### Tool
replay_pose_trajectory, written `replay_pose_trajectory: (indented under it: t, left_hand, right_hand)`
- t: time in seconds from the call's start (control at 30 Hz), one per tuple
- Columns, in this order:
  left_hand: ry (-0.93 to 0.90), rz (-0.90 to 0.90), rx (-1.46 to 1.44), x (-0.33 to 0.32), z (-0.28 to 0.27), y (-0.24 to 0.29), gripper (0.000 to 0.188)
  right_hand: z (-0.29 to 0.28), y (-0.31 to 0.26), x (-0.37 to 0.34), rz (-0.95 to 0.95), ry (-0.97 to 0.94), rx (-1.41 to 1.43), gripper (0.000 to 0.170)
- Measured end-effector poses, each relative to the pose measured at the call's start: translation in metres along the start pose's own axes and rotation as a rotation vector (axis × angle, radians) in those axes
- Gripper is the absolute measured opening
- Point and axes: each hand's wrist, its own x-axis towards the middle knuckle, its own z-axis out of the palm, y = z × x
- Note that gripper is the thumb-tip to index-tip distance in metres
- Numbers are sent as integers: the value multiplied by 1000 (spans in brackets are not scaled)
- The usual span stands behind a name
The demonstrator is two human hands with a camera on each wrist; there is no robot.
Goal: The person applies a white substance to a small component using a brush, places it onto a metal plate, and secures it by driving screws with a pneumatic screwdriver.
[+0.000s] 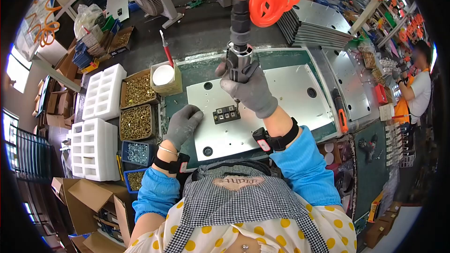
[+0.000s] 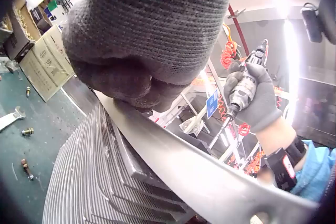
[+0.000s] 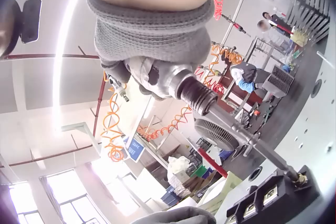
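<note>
My right hand [image 1: 257,91], in a grey glove, grips an air screwdriver [image 1: 241,54] upright above the metal plate [image 1: 283,133]. In the right wrist view its long bit [image 3: 257,145] meets a brass-coloured screw [image 3: 300,180] at one end of a black rectangular module [image 3: 257,203]. The module lies on the plate, with square metal contacts along its top. My gloved left hand [image 1: 183,125] rests at the plate's left edge with loosely bent fingers; its fingertips are partly hidden. Grey metal fins [image 2: 89,176] show beneath the plate in the left wrist view.
Boxes of brass-coloured screws [image 1: 137,122], a blue bin of small hardware [image 1: 137,152] and white foam trays [image 1: 93,150] stand left. An orange coiled hose [image 1: 269,2] hangs near the driver. An orange-handled tool [image 1: 340,112] lies right of the plate. Another person [image 1: 417,89] works far right.
</note>
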Motion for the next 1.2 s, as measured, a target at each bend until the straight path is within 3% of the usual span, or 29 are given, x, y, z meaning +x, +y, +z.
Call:
replay_pose_trajectory:
  t: [0.43, 0.53, 0.63, 0.77, 0.83, 0.93, 1.0, 1.07, 1.13, 1.2]
  left_hand:
    - [-25, 4, -11, 1, -1, 1, 29]
    - [71, 42, -145, -9, -8, 25, 26]
    - [306, 523, -277, -19, -23, 77, 25]
    - [436, 1195, 325, -30, -52, 169, 37]
    - [318, 1095, 564, -30, -55, 185, 41]
    - [448, 1008, 479, -24, -45, 188, 42]
    - [471, 1131, 569, -24, -44, 194, 39]
    - [548, 1328, 677, -25, -41, 203, 36]
    - [632, 1505, 795, -25, -35, 212, 35]
    - [637, 1498, 887, -22, -31, 216, 31]
  right_hand:
    - [-1, 1, 0, -29, 7, -26, 27]
    - [-1, -5, 3, -10, -26, 2, 33]
    - [1, -2, 0, -29, 6, -64, 40]
    - [0, 3, 0, 10, -21, 49, 52]
    - [-7, 11, 2, -23, -69, 14, 55]
    - [-7, 22, 0, -66, -29, 91, 66]
    - [-4, 13, -7, 21, -48, 181, 68]
    - [-12, 17, 3, -404, -61, -421, 64]
    - [-2, -7, -3, -533, -12, -376, 57]
    - [-6, 8, 3, -542, -43, -670, 56]
